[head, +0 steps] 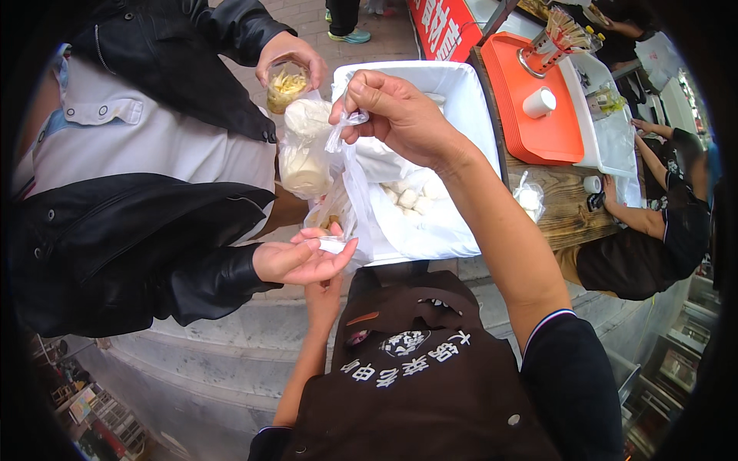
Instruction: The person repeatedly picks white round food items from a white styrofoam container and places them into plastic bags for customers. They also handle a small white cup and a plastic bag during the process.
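My right hand (398, 115) grips the gathered top of a clear plastic bag (357, 190) above a white tub. Beside it hang wrapped cream-coloured rounded items (304, 173); I cannot tell whether they share that bag. My left hand (326, 288) is low in front of me, its fingers largely hidden behind another person's hand (305, 256). That person's palm faces up under a white strip of plastic (331, 244). Their other hand (294, 53) holds a clear cup of shredded yellowish food (285, 86).
The plastic-lined white tub (424, 250) holds several pale buns (412, 196). On the wooden table (571, 213) at right are stacked orange trays (536, 138), a white cup (539, 102), a skewer holder (539, 55) and a small bag (528, 199). Another worker's hand (611, 190) rests there. Steps (230, 328) lie below.
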`<act>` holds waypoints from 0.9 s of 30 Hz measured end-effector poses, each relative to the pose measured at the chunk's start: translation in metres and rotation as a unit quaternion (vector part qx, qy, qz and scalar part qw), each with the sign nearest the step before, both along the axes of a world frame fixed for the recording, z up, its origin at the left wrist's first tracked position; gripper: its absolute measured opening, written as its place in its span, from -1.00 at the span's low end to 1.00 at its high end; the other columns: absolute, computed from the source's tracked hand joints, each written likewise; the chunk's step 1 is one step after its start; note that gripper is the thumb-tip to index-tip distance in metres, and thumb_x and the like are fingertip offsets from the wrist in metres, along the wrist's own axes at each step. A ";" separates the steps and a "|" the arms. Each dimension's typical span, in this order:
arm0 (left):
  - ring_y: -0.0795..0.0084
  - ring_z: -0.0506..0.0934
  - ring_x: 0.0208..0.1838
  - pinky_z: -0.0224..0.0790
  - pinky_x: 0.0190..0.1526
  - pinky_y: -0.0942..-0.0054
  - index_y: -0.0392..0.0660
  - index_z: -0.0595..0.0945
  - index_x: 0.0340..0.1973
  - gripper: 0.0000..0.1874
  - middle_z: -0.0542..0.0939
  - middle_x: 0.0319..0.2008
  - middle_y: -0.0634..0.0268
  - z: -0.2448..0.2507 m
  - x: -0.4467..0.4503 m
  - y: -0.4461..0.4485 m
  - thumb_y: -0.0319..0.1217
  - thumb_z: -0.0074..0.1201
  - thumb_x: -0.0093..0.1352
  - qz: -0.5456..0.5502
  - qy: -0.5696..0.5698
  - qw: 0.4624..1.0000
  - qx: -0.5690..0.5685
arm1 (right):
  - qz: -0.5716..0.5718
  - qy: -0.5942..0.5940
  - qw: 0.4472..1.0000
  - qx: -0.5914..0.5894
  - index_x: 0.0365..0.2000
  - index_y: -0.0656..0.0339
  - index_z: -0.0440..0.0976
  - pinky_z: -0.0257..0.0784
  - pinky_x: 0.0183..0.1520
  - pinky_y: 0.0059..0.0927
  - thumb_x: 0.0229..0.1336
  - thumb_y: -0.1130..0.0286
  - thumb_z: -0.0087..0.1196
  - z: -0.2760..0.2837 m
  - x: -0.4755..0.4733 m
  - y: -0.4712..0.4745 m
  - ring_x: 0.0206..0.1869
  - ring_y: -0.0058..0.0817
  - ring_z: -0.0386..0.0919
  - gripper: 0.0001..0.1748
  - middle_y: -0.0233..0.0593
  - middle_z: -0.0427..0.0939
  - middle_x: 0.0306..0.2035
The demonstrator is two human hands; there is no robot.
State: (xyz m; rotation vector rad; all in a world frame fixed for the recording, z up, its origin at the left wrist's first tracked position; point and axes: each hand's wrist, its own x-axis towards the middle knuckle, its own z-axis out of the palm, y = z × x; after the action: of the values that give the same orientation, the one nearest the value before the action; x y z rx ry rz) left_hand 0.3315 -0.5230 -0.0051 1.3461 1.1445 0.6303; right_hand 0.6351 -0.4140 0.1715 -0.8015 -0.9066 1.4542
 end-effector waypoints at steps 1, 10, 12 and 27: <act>0.62 0.48 -0.31 0.33 -0.22 0.63 -0.22 0.53 -0.21 -0.91 0.52 -0.36 0.41 -0.003 -0.002 -0.002 -0.58 0.04 0.39 0.011 0.014 1.000 -0.010 | -0.030 0.024 0.999 0.019 -0.34 0.17 0.40 0.49 -0.18 -0.58 0.43 0.17 -0.12 0.010 0.008 -0.015 -0.24 -0.60 0.51 -0.69 -0.26 0.56 -0.28; 0.61 0.43 -0.32 0.37 -0.22 0.58 -0.20 0.46 -0.23 -0.93 0.47 -0.37 0.37 0.002 0.017 0.024 -0.57 0.00 0.40 0.031 -0.031 0.999 0.000 | -0.246 -0.135 0.960 -0.008 -0.45 0.26 0.38 0.50 -0.33 -0.54 0.38 0.32 -0.08 -0.036 0.024 -0.110 -0.44 -0.63 0.53 -0.71 -0.33 0.52 -0.47; 0.61 0.43 -0.31 0.38 -0.21 0.58 -0.20 0.46 -0.22 -0.93 0.48 -0.36 0.36 0.005 0.032 0.035 -0.56 0.01 0.40 0.018 -0.054 0.998 0.018 | -0.249 -0.248 0.929 -0.113 -0.43 0.31 0.40 0.51 -0.29 -0.37 0.30 0.34 -0.05 -0.091 0.023 -0.122 -0.42 -0.41 0.58 -0.75 -0.16 0.56 -0.48; 0.60 0.52 -0.22 0.40 -0.16 0.60 -0.23 0.54 -0.17 -0.85 0.56 -0.28 0.34 0.028 0.069 0.116 -0.55 0.10 0.35 -0.016 0.026 0.989 0.143 | -0.173 -0.120 0.930 -0.302 0.25 0.14 0.18 0.52 -0.18 -0.38 0.22 0.32 0.13 -0.220 -0.059 -0.067 -0.13 -0.42 0.55 -0.36 -0.05 0.30 0.19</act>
State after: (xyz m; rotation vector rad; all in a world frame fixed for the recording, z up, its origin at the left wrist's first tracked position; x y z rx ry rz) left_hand 0.4003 -0.4069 0.0228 1.6289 1.1011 0.7606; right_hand 0.5758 -0.4812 -0.0487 -1.5438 -0.4441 1.3392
